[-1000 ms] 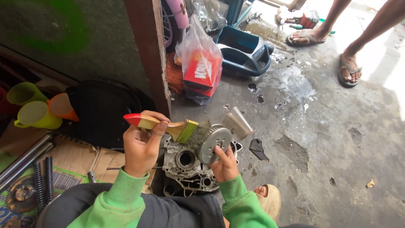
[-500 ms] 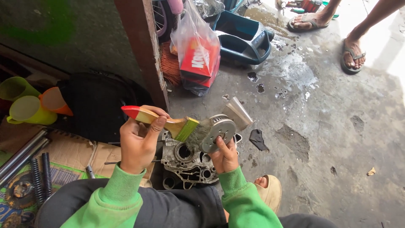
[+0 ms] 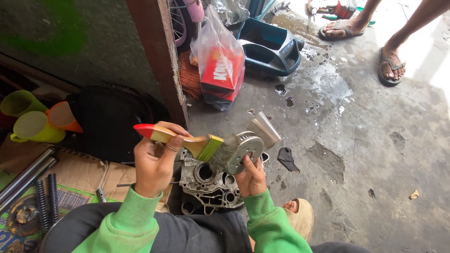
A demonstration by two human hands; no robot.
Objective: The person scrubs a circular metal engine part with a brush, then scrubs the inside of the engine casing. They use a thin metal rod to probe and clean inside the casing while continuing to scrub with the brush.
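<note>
Above the concrete floor [image 3: 356, 187], at the person's lap, the left hand [image 3: 154, 161] grips a paintbrush [image 3: 180, 139] with a red-tipped wooden handle and a green ferrule; the fingers are wrapped tight around the handle, thumb along its side. The bristles rest against the face of a round metal part [image 3: 246, 151], a toothed, disc-shaped component held upright in the right hand [image 3: 251, 175], whose fingers are closed on its lower edge with the thumb on the front face. Directly beneath both hands lies a grey engine casing [image 3: 208, 182], open side up, with bores and cavities exposed. As a judgement, brushing of the disc is under way: its face appears mostly bare metal, while the casing below looks dull and grimy, so cleaning there appears to remain. To the left lie coil springs [image 3: 44, 199] and metal tubes [image 3: 26, 175] on cardboard, beside plastic cups [image 3: 33, 126]. Another person's sandalled feet [image 3: 365, 33] stand well apart at the upper right.
</note>
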